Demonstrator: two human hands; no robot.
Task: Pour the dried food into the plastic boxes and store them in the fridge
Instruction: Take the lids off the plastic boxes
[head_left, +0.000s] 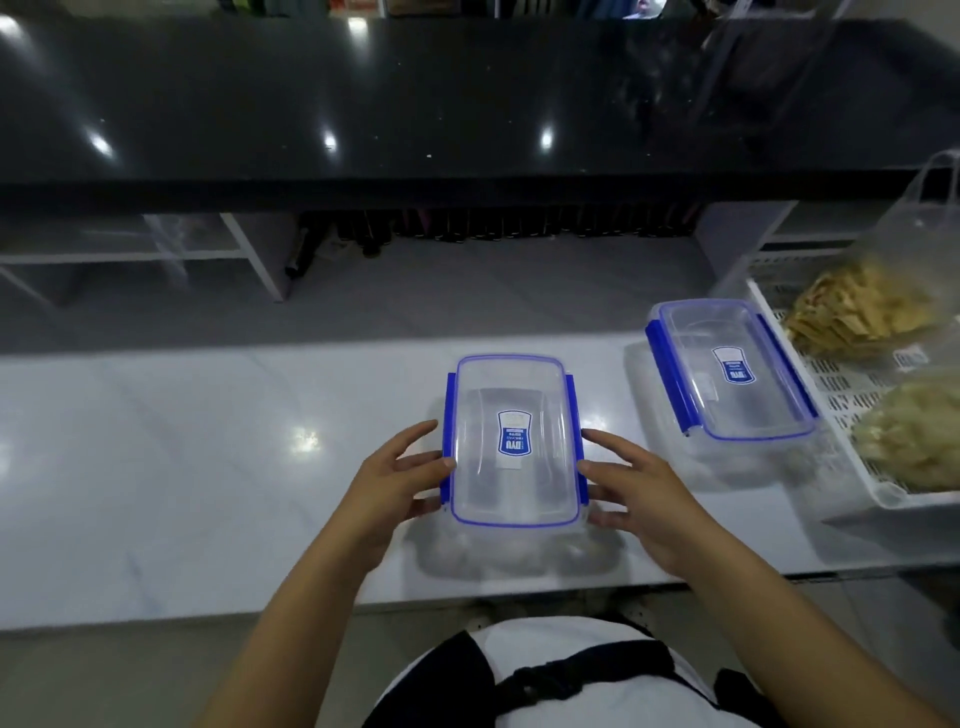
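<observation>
On the white surface (156, 467), our left hand (395, 480) and right hand (636, 486) share a grip on the lidded near plastic box (514, 441), fingers at its blue side clips. The second box (727, 371) sits right, beside the white basket (883, 499) holding bagged dried food (857, 312).

head | looks forward-down | close over white counter (208, 467)

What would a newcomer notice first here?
First the clear box with blue clips at centre, lid on, empty, with the left hand and right hand on its long sides. Next a second box, also shut, to the right, and beside it a white tray holding bags of dried food.
</observation>
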